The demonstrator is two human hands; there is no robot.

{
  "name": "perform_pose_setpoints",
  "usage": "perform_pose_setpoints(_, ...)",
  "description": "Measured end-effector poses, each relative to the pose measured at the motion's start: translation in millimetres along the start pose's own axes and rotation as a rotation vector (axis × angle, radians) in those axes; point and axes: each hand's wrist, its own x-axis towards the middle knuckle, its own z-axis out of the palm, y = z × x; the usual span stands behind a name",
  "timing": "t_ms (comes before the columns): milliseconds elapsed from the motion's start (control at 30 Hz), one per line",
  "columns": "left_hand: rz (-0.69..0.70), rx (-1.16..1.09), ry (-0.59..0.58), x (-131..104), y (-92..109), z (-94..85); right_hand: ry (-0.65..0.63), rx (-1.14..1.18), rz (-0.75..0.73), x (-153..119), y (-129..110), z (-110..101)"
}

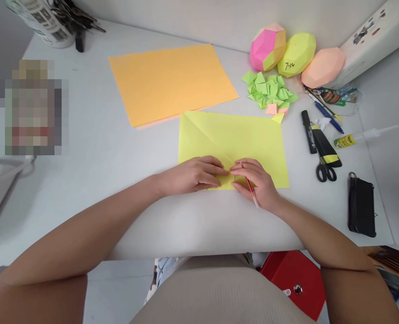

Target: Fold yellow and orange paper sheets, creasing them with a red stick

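Note:
A sheet of yellow paper (253, 139) lies flat on the white table, with a diagonal crease running from its upper left corner. My left hand (202, 173) rests on its lower edge, fingers stretched out and pointing right. Beside it, my right hand (256, 180) presses fingertips on the same part of the sheet, with a slim red pen (249, 184) held between its fingers. The fingertips of both hands almost meet at a small crease or fold, which they partly hide.
Orange paper sheets (175, 85) lie behind. Small green folded paper pieces (268, 89) sit near three faceted paper shapes (296, 54). To the right are a black marker (308, 132), scissors (326, 172), a glue bottle (346, 141) and a black pouch (361, 206). Keys (79, 20) lie back left.

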Motion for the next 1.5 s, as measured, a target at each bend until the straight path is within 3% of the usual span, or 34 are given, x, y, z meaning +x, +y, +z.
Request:
perform_pose_setpoints(733,0.013,-0.016,-0.008,-3.6,-2.1,1.2,-0.019,0.006,0.027,0.4,-1.8,-1.3)
perform_pose_setpoints(1500,0.013,-0.047,-0.01,0.1,0.7,0.4,-0.083,0.0,-0.091,-1.7,1.6,0.2)
